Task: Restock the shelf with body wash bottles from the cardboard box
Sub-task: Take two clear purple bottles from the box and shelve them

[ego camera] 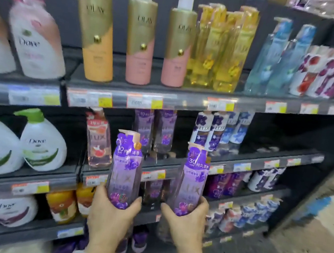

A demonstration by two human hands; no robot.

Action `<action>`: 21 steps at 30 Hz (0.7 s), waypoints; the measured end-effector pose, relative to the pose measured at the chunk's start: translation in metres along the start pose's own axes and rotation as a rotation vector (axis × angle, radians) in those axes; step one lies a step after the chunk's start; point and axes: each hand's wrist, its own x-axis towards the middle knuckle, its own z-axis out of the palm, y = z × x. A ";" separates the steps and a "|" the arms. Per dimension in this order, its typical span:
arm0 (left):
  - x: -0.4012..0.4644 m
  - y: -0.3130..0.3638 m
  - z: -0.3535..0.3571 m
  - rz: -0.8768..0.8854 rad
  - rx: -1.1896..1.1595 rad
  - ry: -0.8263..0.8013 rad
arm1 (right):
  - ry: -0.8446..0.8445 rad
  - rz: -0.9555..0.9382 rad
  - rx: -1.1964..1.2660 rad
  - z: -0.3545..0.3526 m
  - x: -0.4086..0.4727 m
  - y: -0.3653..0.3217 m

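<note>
Head view of a restocking step at a body-wash shelf. The left hand (113, 211) holds one purple bottle (126, 170) upright by its base, fingers (136, 205) curled round the lower right side and thumb on the left; the right hand (186, 221) holds a second purple bottle (191, 180) the same way, fingers (204, 206) wrapped round its right side and thumb on the left. Both bottles rise above the fingers, in front of the middle shelf (199, 165), where matching purple bottles (153, 128) stand further back, beyond and above the fingertips; neither held bottle rests on the shelf yet. A pink bottle (99, 140) stands just left of the left-hand bottle. Risks, as judged from this pose: each bottle is gripped low while its pump sits high, so a tilt on the way in could swing the pump against the price rail (144, 99) of the shelf above the fingers, or nudge the pink bottle beside it and topple it; setting two bottles down at once leaves no free hand to steady a neighbour. Hard to make out: the cardboard box is not in view; the lower-left corner is blurred, and purple items (139, 242) below the hands cannot be identified; motion blur smears the labels, and the depth of free space behind the shelf front cannot be told.
</note>
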 end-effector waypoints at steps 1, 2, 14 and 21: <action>0.000 0.012 -0.005 0.021 -0.014 0.003 | 0.006 -0.020 0.017 -0.003 -0.001 -0.014; -0.001 0.024 -0.011 0.043 -0.037 0.004 | 0.014 -0.041 0.031 -0.006 -0.002 -0.026; -0.008 0.096 -0.047 0.228 -0.089 0.027 | 0.003 -0.236 0.107 -0.030 -0.019 -0.115; -0.004 0.112 -0.055 0.287 -0.102 0.059 | -0.007 -0.301 0.153 -0.030 -0.028 -0.133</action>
